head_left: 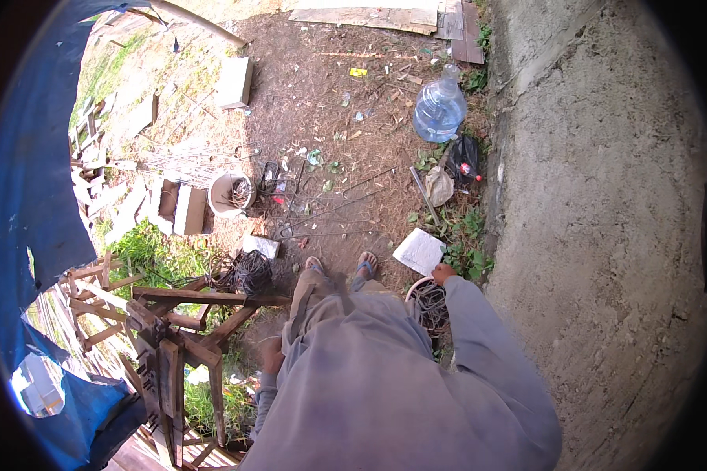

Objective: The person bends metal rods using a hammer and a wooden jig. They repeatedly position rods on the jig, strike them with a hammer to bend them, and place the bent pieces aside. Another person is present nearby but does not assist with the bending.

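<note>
My right hand (443, 273) is closed at the far edge of a bucket (411, 289) by my right side. Dark bent wire pieces (432, 306) fill the bucket, partly hidden by my body and sleeve. What the hand grips, if anything, is too small to make out. A white block (419, 252) lies on the ground just beyond this hand. Low beside my left hip is my left hand (272, 355), its fingers mostly hidden. Nearest to it stands a rough wooden frame (212, 298), with a tangled bundle of dark wire (252, 272) at its far end.
A concrete wall (597, 180) runs along the right. Ahead are a large clear water bottle (440, 110), a black plastic bag (465, 161), a metal bar (425, 196), a pale bucket (220, 194) and a cardboard box (189, 210). Blue tarpaulin (31, 173) hangs at left.
</note>
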### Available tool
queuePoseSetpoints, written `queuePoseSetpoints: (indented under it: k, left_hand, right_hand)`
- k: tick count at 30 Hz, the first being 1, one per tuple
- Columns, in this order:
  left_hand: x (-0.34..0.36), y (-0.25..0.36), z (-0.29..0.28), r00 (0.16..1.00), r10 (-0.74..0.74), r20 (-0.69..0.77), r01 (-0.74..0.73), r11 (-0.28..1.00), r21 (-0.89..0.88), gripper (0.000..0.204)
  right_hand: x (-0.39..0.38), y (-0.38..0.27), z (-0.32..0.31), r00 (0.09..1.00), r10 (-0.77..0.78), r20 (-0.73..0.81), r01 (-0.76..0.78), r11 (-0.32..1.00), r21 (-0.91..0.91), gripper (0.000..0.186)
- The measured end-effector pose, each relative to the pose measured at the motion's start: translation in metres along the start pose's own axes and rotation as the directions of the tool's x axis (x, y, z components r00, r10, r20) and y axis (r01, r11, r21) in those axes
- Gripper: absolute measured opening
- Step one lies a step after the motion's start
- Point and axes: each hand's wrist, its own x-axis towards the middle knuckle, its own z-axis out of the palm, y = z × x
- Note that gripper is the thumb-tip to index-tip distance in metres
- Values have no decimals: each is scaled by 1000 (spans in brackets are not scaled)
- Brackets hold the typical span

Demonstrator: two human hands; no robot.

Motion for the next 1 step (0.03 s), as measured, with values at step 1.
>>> queuePoseSetpoints:
  k: [1]
  left_hand:
    - [3, 11, -1, 998, -11, 60, 9, 999, 41, 46]
  right_hand:
    - [5, -2, -7, 1000, 1, -13, -1, 1000, -2, 41]
